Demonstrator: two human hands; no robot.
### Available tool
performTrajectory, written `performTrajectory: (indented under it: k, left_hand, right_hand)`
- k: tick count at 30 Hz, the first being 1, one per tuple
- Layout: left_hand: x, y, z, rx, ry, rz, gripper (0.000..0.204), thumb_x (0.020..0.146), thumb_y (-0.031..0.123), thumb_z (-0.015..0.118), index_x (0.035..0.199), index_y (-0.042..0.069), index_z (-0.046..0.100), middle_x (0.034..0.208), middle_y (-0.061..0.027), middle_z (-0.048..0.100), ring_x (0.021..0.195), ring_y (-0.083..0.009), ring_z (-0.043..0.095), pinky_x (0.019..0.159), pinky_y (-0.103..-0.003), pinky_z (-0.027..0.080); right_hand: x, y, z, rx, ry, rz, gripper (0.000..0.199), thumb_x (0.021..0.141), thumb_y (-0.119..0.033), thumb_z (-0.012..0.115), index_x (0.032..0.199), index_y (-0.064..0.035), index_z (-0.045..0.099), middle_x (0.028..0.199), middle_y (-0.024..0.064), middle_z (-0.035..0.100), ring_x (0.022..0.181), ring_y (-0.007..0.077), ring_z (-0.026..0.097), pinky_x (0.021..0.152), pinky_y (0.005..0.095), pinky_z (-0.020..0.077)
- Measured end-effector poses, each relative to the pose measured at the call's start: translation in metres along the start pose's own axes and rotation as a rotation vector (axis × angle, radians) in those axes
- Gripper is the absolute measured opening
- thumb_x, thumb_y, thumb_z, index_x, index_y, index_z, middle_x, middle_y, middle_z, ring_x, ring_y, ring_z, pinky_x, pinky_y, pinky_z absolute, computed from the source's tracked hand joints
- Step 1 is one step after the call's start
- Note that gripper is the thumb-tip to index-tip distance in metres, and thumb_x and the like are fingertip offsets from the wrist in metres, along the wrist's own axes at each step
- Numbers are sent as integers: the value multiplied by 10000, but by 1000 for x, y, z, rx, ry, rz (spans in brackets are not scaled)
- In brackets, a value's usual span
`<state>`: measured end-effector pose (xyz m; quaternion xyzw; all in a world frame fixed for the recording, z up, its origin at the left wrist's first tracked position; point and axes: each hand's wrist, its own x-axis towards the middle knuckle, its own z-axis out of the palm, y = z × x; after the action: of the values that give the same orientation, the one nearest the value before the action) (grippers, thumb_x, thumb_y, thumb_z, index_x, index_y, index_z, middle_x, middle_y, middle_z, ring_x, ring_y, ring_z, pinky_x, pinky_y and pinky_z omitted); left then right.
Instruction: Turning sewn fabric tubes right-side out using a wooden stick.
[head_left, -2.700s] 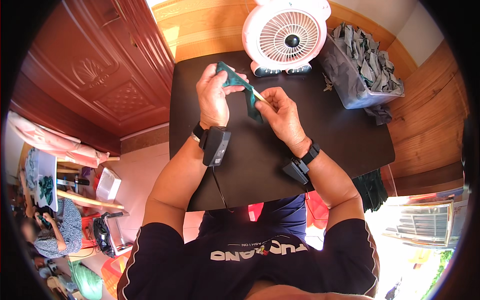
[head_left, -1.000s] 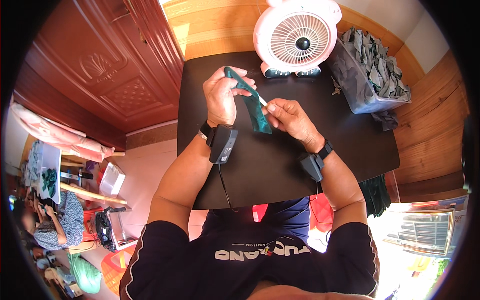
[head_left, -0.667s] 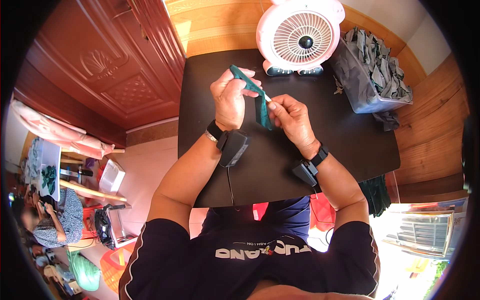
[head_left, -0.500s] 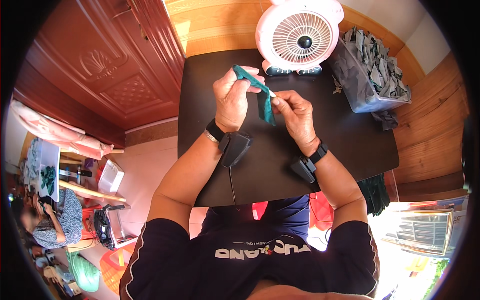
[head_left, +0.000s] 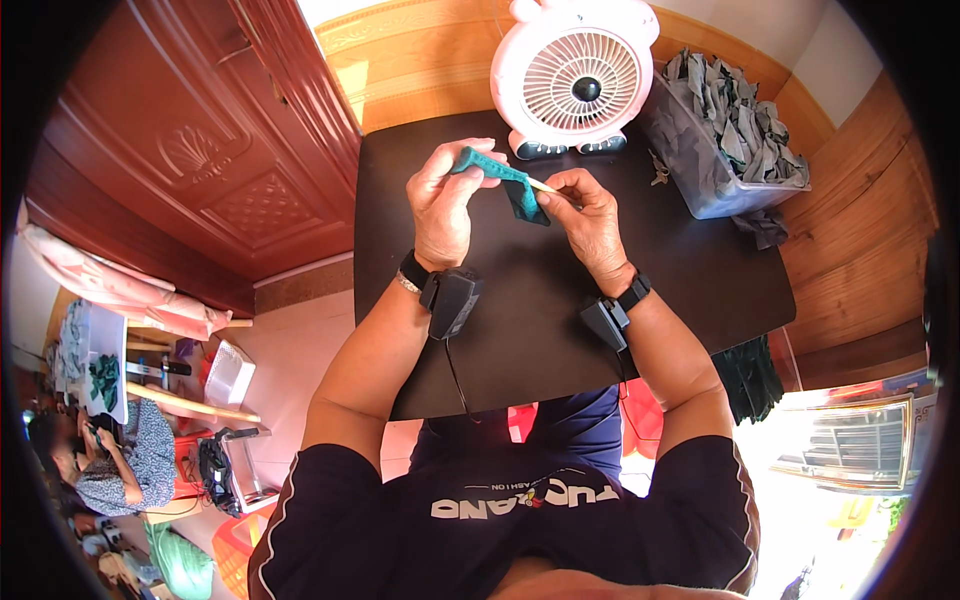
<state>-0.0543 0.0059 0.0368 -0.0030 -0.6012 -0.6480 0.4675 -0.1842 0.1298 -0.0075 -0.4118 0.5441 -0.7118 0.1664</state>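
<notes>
Over the dark table [head_left: 520, 330], a green fabric strip [head_left: 525, 203] is stretched between my hands. My left hand [head_left: 440, 210] grips its left end between thumb and fingers, while the other end hangs down in a fold. My right hand [head_left: 592, 222] pinches a thin pale stick [head_left: 541, 186] between thumb and forefinger. The stick's left tip meets the fabric; whether it goes inside cannot be made out. Black devices are strapped to both wrists.
A pink fan [head_left: 575, 85] stands at the table's back edge. Right of it is a clear plastic bin [head_left: 715, 200] heaped with grey-green fabric pieces [head_left: 745, 125]. Dark green cloth [head_left: 748, 380] hangs by the right edge. Far left, another person [head_left: 125, 465] sits near a white tray [head_left: 100, 340].
More of the pale stick shows between the fabric and my right fingers. The fabric's hanging end has folded up shorter, and my left hand has shifted slightly left and down.
</notes>
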Motion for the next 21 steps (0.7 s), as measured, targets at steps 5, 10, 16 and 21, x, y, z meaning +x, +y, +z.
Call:
performTrajectory:
  k: [5,10,16,21]
  left_hand:
    - [0,-1,-3,22,-22,18,289,864,100,449,1057,-63,589,901,-159,647,864,-229,651,737,-303,520]
    - [-1,-2,0,103,40,-23,320,861,130,444,1070,-69,582,856,-153,637,826,-244,657,717,-305,524]
    - [-2,-14,-6,100,89,-33,313,863,120,463,1077,-72,584,850,-109,619,734,-185,644,640,-285,528]
    - [-9,-13,0,1,96,-82,274,867,108,473,1036,-64,604,818,-77,616,706,-146,614,608,-271,518]
  right_hand:
    - [1,2,0,-15,0,24,104,826,15,663,886,-28,591,810,-15,628,768,36,563,680,198,466]
    - [-3,0,3,28,-103,79,73,854,-52,659,895,-33,601,761,-36,598,685,21,513,607,186,434]
    - [-12,-14,8,-52,-216,184,139,924,-188,593,906,-52,612,673,-47,528,582,26,449,514,177,380]
    - [-19,-16,16,60,-267,266,176,957,-208,532,884,-65,604,630,-61,495,563,20,431,495,166,354]
